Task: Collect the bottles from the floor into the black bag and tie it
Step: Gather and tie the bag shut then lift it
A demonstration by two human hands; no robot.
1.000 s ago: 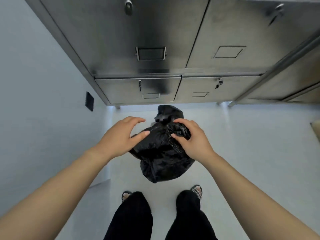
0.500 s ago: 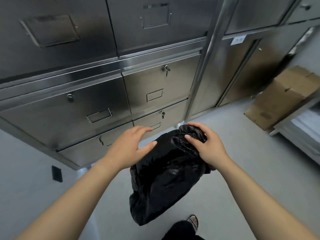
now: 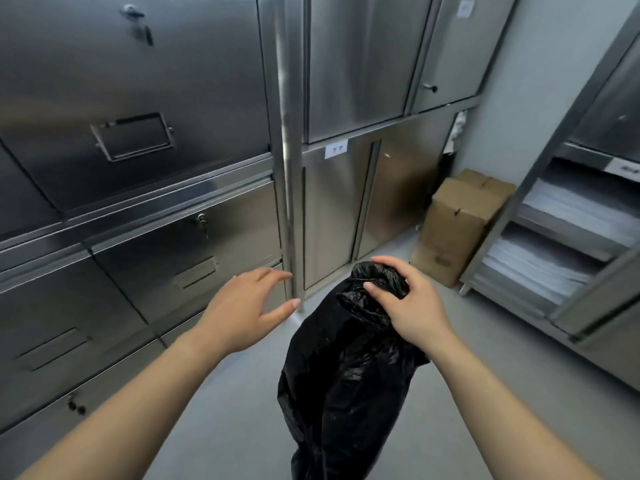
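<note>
A wall of stainless-steel cabinets (image 3: 145,140) fills the left and centre of the view, drawers stacked on the left and tall doors to their right, several with small locks and recessed handles. Along the right edge stands a steel shelf unit (image 3: 568,244) with stacks of white sheets on its shelves, and between it and the cabinets, in the far corner, a brown cardboard box (image 3: 457,223) rests on the pale grey floor (image 3: 502,348). In the middle foreground hangs the black bag (image 3: 343,382) — bulging, crinkled, its gathered neck uppermost and its body drooping toward the bottom edge of the view, clear of the cabinets. The right hand (image 3: 405,303) is closed over that bunched neck, fingers curled across the top and the thumb pressed against the plastic. The left hand (image 3: 246,306) hovers just beside the bag, apart from it — palm turned toward it, fingers spread and slightly curved, holding nothing.
</note>
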